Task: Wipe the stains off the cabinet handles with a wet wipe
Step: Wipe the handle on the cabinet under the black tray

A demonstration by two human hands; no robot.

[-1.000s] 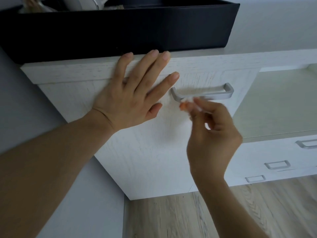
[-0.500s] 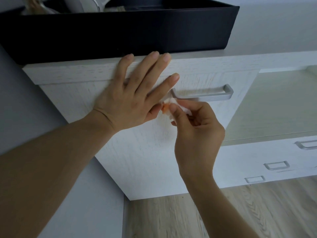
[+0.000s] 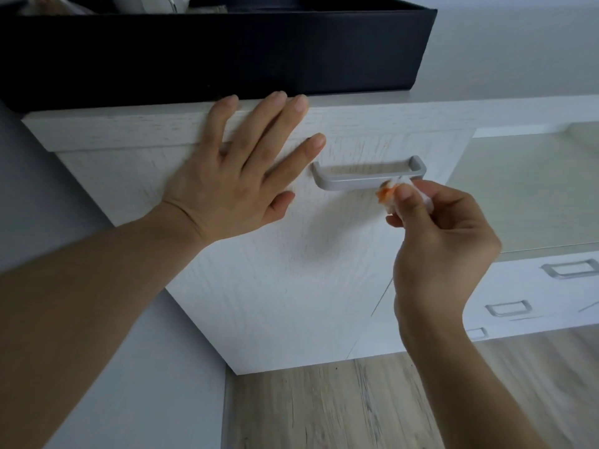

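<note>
— What filled the view from where you were watching?

— The white cabinet [image 3: 291, 270] took up most of it. It stood on a pale wood floor [image 3: 324, 409] against a grey wall [image 3: 129, 400]. On its top sat a black box [image 3: 227, 53], its front wall overhanging the upper edge of the cabinet.

— And to the right?

— I saw a lower run of white drawers [image 3: 534, 293] with small grey pulls, well apart from the work.

— Where were the hands?

— The left hand [image 3: 240, 176] lay flat on the cabinet front, fingers straight and spread, with the tips reaching up over the top edge. It held nothing. The right hand [image 3: 434, 241] was curled, thumb and fingers pinching a crumpled wet wipe [image 3: 393, 189].

— And the handle?

— The grey handle [image 3: 363, 179] ran level across the upper part of the cabinet front, just right of the left hand's forefinger. The wipe touched its lower edge near the right end.

— Anything on the wipe?

— I made out an orange smear on the part facing the handle. The picture was too blurred for me to tell whether any stain lay on the handle itself.
</note>
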